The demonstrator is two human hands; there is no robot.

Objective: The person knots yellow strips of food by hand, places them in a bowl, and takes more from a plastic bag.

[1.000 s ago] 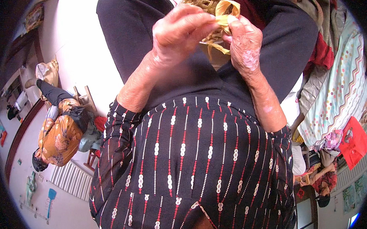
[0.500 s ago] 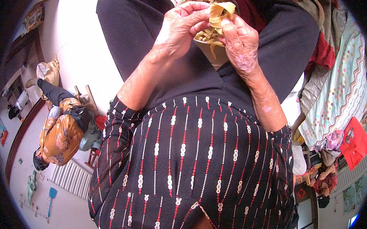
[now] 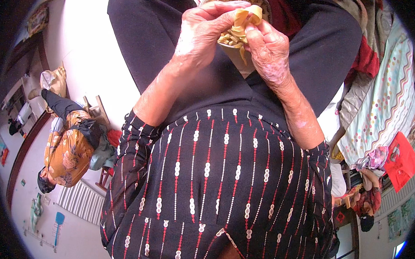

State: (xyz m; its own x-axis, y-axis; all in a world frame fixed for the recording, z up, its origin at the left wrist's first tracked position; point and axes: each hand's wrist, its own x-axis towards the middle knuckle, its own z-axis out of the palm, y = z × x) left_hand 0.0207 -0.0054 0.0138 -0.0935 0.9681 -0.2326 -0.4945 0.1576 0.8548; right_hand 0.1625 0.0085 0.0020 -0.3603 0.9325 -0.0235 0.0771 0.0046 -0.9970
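Pinching a looped yellow strip (image 3: 255,12) from both sides, clamped in the left hand (image 3: 198,35) and the right hand (image 3: 269,50) alike and about equally near each, over the container (image 3: 232,59) of yellowish pieces (image 3: 227,39) between the legs (image 3: 144,32), too curled to show one clear long axis.
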